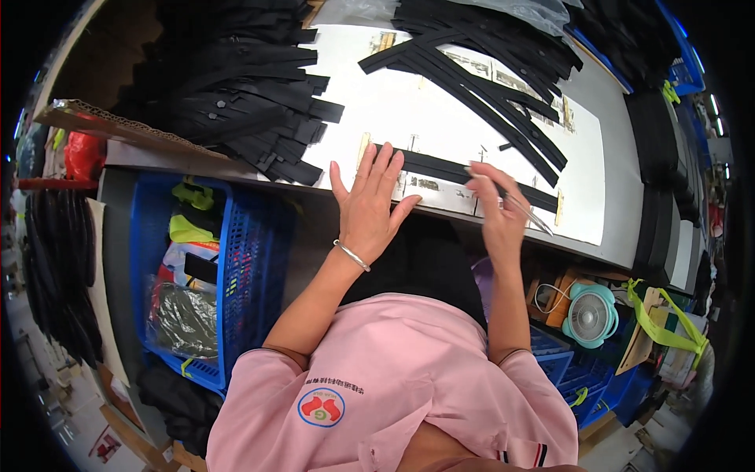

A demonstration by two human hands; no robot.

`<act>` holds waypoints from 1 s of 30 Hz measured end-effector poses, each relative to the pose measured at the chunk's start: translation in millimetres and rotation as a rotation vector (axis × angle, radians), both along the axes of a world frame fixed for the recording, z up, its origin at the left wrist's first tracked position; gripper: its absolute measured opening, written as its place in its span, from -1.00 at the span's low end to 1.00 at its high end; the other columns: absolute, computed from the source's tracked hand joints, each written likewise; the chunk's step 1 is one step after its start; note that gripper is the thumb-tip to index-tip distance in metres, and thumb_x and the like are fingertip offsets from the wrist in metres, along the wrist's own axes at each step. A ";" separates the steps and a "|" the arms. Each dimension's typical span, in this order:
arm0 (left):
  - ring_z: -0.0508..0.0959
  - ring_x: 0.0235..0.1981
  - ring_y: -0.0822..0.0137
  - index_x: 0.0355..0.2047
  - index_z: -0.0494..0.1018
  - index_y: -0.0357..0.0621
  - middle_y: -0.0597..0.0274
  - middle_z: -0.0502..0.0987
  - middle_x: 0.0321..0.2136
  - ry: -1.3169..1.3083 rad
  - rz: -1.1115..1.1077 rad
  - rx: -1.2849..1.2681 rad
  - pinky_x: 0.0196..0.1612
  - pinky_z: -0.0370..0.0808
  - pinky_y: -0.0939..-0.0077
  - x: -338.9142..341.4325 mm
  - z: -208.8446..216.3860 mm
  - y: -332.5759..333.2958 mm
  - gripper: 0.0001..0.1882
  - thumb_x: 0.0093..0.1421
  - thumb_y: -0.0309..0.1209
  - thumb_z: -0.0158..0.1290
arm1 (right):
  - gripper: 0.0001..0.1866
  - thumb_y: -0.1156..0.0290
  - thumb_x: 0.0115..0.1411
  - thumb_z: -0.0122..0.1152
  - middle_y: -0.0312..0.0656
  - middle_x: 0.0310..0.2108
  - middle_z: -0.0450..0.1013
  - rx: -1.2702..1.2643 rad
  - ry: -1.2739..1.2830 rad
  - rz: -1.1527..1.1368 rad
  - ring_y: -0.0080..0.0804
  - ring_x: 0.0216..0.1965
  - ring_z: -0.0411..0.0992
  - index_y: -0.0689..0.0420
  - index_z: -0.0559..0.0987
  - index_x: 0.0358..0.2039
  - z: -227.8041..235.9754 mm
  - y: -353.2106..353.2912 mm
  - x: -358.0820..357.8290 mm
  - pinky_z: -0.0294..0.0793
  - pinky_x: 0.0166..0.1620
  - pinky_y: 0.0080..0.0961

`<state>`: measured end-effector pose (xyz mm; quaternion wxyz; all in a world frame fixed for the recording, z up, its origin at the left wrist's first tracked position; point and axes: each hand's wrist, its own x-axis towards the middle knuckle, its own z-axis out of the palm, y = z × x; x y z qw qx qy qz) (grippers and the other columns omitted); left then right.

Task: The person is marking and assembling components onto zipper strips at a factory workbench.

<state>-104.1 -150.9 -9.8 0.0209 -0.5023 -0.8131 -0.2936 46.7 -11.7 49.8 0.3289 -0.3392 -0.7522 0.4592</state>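
Observation:
My left hand (pixel 366 206) lies with its fingers stretched out over the left end of a black fabric strip (pixel 436 166). The strip runs left to right along the near edge of a white sheet (pixel 346 118) that bears dark marks and small tan pieces. Over the strip's right half, my right hand (pixel 502 216) is closed around a slim silvery pen-like tool (pixel 539 223), whose rear end sticks out toward the right. The tool's tip is hidden by the fingers, so contact with the strip cannot be told. Several loose black strips (pixel 472 90) lie crossed farther back.
A big heap of black strips (pixel 228 102) covers the table's left side, beside a cardboard edge (pixel 130 124). Below left stands a blue basket (pixel 255 275) with bagged items. A small turquoise fan (pixel 591 315) sits under the table at right, and stacked black pieces (pixel 664 157) are at far right.

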 end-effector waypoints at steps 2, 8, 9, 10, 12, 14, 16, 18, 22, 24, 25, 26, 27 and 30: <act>0.19 0.42 0.14 0.31 0.31 -0.07 0.17 0.29 0.35 -0.020 -0.003 0.003 0.36 -0.27 -0.39 0.9 1.8 1.5 -0.28 0.22 -0.06 0.20 | -0.83 0.44 0.32 0.24 -0.20 -0.29 0.60 -0.021 0.017 0.115 -0.54 -0.30 0.50 0.25 0.65 -0.16 -0.3 1.0 -26.5 0.47 -0.17 -0.59; 0.18 0.43 0.17 0.31 0.31 -0.07 0.20 0.27 0.37 -0.073 -0.008 0.006 0.35 -0.25 -0.37 1.3 3.8 1.9 -0.28 0.20 -0.08 0.22 | -0.81 0.40 0.34 0.23 -0.24 -0.46 0.57 -0.211 0.042 0.045 -0.68 -0.44 0.48 0.30 0.60 -0.24 -30.9 0.8 -71.0 0.41 -0.37 -0.71; 0.17 0.43 0.18 0.31 0.31 -0.07 0.22 0.26 0.37 -0.076 -0.011 0.016 0.35 -0.25 -0.37 1.6 3.1 1.1 -0.28 0.20 -0.08 0.21 | -0.81 0.39 0.34 0.23 -0.27 -0.50 0.57 -0.133 0.017 0.037 -0.69 -0.47 0.47 0.30 0.60 -0.24 -34.3 0.3 -72.3 0.41 -0.39 -0.70; 0.17 0.43 0.18 0.31 0.31 -0.07 0.22 0.26 0.37 -0.083 -0.004 0.012 0.35 -0.25 -0.37 1.5 2.8 0.3 -0.28 0.20 -0.08 0.21 | -0.81 0.38 0.35 0.22 -0.27 -0.52 0.56 -0.118 0.030 0.024 -0.70 -0.52 0.43 0.28 0.60 -0.25 -35.7 -1.4 -73.4 0.39 -0.43 -0.68; 0.15 0.44 0.19 0.31 0.31 -0.08 0.22 0.25 0.38 -0.077 -0.014 0.013 0.36 -0.25 -0.35 0.3 3.1 0.1 -0.28 0.20 -0.08 0.21 | -0.81 0.38 0.35 0.22 -0.27 -0.52 0.56 -0.111 -0.005 0.027 -0.70 -0.53 0.40 0.28 0.60 -0.25 -34.7 -2.0 -72.8 0.37 -0.44 -0.68; 0.14 0.44 0.20 0.31 0.31 -0.08 0.23 0.24 0.39 -0.085 -0.011 0.008 0.36 -0.25 -0.35 -0.3 3.3 0.2 -0.27 0.20 -0.07 0.21 | -0.81 0.38 0.35 0.22 -0.26 -0.52 0.56 -0.101 -0.037 0.028 -0.71 -0.54 0.38 0.27 0.60 -0.25 -33.2 -1.8 -74.1 0.36 -0.45 -0.67; 0.14 0.45 0.20 0.32 0.30 -0.08 0.23 0.24 0.39 -0.093 -0.014 0.003 0.36 -0.26 -0.34 -0.3 3.1 0.2 -0.27 0.20 -0.07 0.21 | -0.82 0.39 0.35 0.22 -0.27 -0.52 0.54 -0.077 -0.089 0.035 -0.71 -0.55 0.35 0.27 0.60 -0.25 -33.1 -2.1 -74.6 0.32 -0.47 -0.66; 0.16 0.44 0.18 0.32 0.30 -0.06 0.22 0.27 0.38 -0.118 -0.017 0.027 0.37 -0.32 -0.27 -0.1 3.2 0.2 -0.26 0.18 -0.13 0.24 | -0.82 0.40 0.35 0.21 -0.28 -0.52 0.53 -0.050 -0.085 0.039 -0.71 -0.54 0.35 0.28 0.59 -0.26 -33.4 -2.8 -75.5 0.32 -0.47 -0.66; 0.14 0.45 0.20 0.32 0.30 -0.07 0.23 0.24 0.39 -0.086 -0.019 0.005 0.36 -0.27 -0.34 0.8 2.0 0.4 -0.26 0.19 -0.07 0.21 | -0.84 0.42 0.34 0.22 -0.30 -0.51 0.51 -0.023 -0.038 0.076 -0.71 -0.54 0.34 0.28 0.59 -0.26 -36.3 -3.6 -76.3 0.32 -0.47 -0.64; 0.15 0.44 0.20 0.31 0.30 -0.07 0.23 0.25 0.38 -0.072 -0.012 0.020 0.36 -0.26 -0.34 0.8 0.5 1.2 -0.26 0.18 -0.08 0.22 | -0.85 0.43 0.34 0.22 -0.31 -0.53 0.50 -0.012 -0.043 0.062 -0.71 -0.55 0.33 0.28 0.59 -0.26 -34.4 -4.1 -78.3 0.32 -0.48 -0.63; 0.15 0.44 0.20 0.31 0.30 -0.07 0.23 0.25 0.38 -0.073 -0.017 0.017 0.36 -0.26 -0.34 0.7 0.3 1.2 -0.26 0.18 -0.08 0.22 | -0.85 0.44 0.34 0.22 -0.32 -0.54 0.49 0.002 -0.045 0.051 -0.70 -0.56 0.32 0.28 0.59 -0.25 -34.0 -4.2 -78.8 0.31 -0.49 -0.62; 0.16 0.44 0.20 0.31 0.31 -0.07 0.23 0.26 0.38 -0.068 -0.012 0.020 0.36 -0.26 -0.34 0.5 0.4 1.0 -0.26 0.18 -0.09 0.23 | -0.85 0.44 0.34 0.22 -0.32 -0.54 0.49 -0.001 -0.045 0.046 -0.70 -0.56 0.32 0.28 0.59 -0.25 -35.1 -4.4 -78.6 0.31 -0.49 -0.62; 0.16 0.44 0.21 0.31 0.31 -0.07 0.23 0.26 0.38 -0.063 -0.007 0.024 0.35 -0.25 -0.34 0.5 0.3 1.2 -0.26 0.18 -0.09 0.23 | -0.86 0.44 0.34 0.22 -0.33 -0.54 0.50 -0.032 -0.019 0.031 -0.70 -0.57 0.32 0.28 0.59 -0.27 -36.4 -4.1 -77.9 0.31 -0.50 -0.61; 0.17 0.43 0.21 0.30 0.32 -0.07 0.23 0.27 0.37 -0.054 0.002 0.019 0.36 -0.25 -0.33 0.7 0.6 1.7 -0.27 0.17 -0.10 0.24 | -0.86 0.45 0.32 0.22 -0.31 -0.54 0.51 -0.067 -0.004 0.075 -0.69 -0.59 0.32 0.28 0.60 -0.31 -37.9 -0.4 -72.3 0.31 -0.51 -0.60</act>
